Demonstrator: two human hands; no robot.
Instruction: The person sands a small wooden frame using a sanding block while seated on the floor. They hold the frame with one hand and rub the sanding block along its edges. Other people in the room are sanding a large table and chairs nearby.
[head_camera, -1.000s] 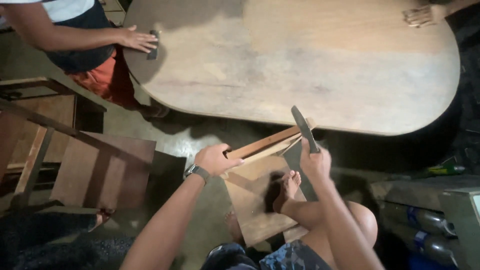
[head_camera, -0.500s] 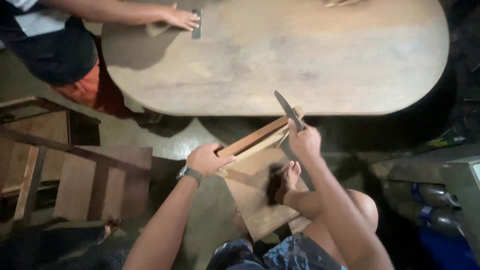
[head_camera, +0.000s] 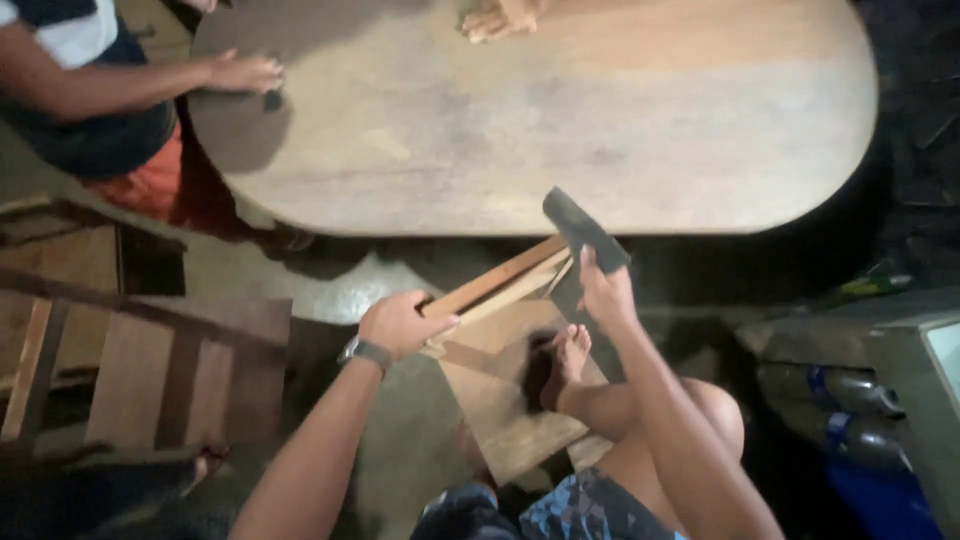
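Dim workshop floor beneath large oval wooden tabletop (head_camera: 620, 110). Left hand (head_camera: 398, 322) fingers curled round long narrow wooden strip (head_camera: 497, 279); right hand (head_camera: 605, 292) fingers pinching dark flat sandpaper sheet (head_camera: 583, 229).

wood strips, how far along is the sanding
Done: hard to tell; the strips' finish is not clear. In hand: left hand steadies the wood strips on a board pinned by a foot; right hand holds dark sandpaper. Left: cannot judge.
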